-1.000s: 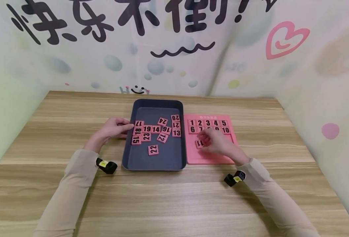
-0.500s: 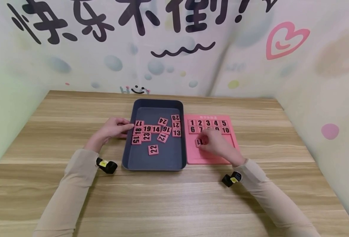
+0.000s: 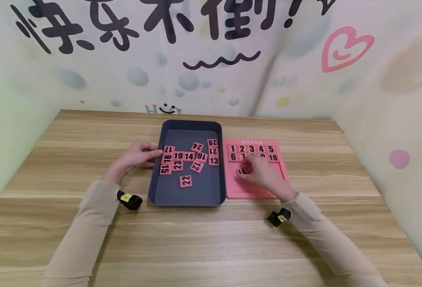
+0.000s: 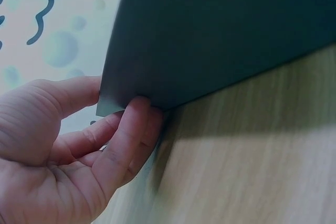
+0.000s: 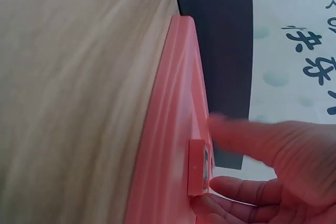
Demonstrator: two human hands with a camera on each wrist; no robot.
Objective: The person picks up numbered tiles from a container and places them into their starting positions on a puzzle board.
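Observation:
In the head view, my left hand (image 3: 136, 155) is at the left side of a dark blue tray (image 3: 187, 198). The left wrist view shows the thumb over the tray's rim and the other fingers against its outer wall. My right hand (image 3: 262, 172) is low over a pink number board (image 3: 234, 192). Between its thumb and fingers is a small pink tile marked 11 (image 5: 197, 167), which leans up from the board. The thumb is blurred in the right wrist view. In the head view, the fingers partly cover the tile and some numbers in the board's second row.
Several loose number tiles lie in the tray, among them a tile marked 22 (image 3: 185, 181) nearest its front. Tiles line the board's top two rows, including a tile marked 5 (image 3: 270, 149). Tray and board stand side by side on a wooden table (image 3: 182, 247) before a printed wall.
My right hand moved slightly left, then stayed over the same spot. Its fingers shifted around tile 11, which now shows its number at a steeper tilt. The left hand and tray have not moved.

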